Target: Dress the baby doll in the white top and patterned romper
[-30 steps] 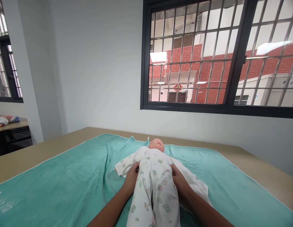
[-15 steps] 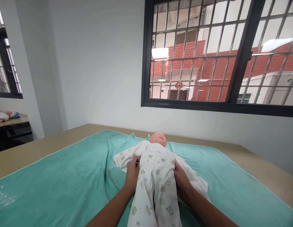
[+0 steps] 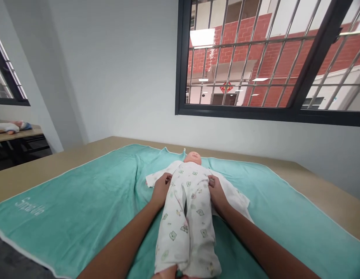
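A baby doll (image 3: 192,157) in a white printed sleepsuit (image 3: 185,217) lies on its back on a teal blanket (image 3: 81,209), head toward the wall. My left hand (image 3: 160,190) clasps the doll's left flank, fingers curled around the torso under the sleeve. On the other flank my right hand (image 3: 216,192) grips the torso in the same way. Both forearms reach in from the bottom edge. The doll's bare feet peek out at the bottom of the frame.
The blanket covers a wide tan table (image 3: 322,193) set against a white wall under a barred window (image 3: 269,58). Another table (image 3: 17,133) with bundled cloth stands at the far left.
The view has tilted down and pulled back, showing more of the doll's legs and the blanket's near edge. Both hands stay on the doll's sides, slightly higher up the torso.
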A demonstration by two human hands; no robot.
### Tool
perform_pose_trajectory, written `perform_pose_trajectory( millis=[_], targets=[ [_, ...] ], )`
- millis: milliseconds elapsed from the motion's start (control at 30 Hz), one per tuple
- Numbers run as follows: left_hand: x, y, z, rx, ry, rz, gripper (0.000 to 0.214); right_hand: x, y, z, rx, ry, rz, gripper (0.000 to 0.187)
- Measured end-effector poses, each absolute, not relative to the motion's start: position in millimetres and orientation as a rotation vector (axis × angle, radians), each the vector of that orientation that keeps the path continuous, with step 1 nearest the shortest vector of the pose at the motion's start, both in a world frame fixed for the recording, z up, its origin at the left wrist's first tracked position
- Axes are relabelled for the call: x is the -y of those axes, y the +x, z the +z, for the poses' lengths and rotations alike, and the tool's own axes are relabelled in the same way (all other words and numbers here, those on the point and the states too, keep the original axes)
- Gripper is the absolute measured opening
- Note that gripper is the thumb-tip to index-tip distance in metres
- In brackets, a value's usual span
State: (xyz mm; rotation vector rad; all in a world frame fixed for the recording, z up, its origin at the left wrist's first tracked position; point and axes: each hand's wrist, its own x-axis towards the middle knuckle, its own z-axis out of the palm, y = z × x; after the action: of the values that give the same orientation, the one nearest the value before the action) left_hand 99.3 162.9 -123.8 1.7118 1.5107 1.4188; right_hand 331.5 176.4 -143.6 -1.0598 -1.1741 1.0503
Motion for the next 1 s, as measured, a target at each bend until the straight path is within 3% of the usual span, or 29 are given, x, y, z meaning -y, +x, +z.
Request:
perform_pose_trajectory(
  millis=[233,333,467,567,733,1000],
  targets=[
    [-31,86,-88,-1.440,1.836,1.222,0.016,-114,357,-115,1.641,-1.163,0.518,0.019],
    [31,84,-83,-1.409,1.994,1.009,0.019,-57,357,-102,1.988,-0.897,0.329,0.006],
    [66,87,-93,-1.470,2.126,0.887,0.010,0,325,-101,2.267,-0.637,0.185,0.008],
    [68,92,-106,-1.573,2.063,0.965,0.010,11,301,-109,2.305,-0.693,0.068,0.019],
    [64,103,-121,-1.645,1.938,1.029,0.016,7,291,-114,2.312,-0.893,0.124,0.011],
    [74,95,-131,-1.639,1.850,1.314,0.019,9,297,-114,2.220,-0.712,0.394,0.012]
  ],
)
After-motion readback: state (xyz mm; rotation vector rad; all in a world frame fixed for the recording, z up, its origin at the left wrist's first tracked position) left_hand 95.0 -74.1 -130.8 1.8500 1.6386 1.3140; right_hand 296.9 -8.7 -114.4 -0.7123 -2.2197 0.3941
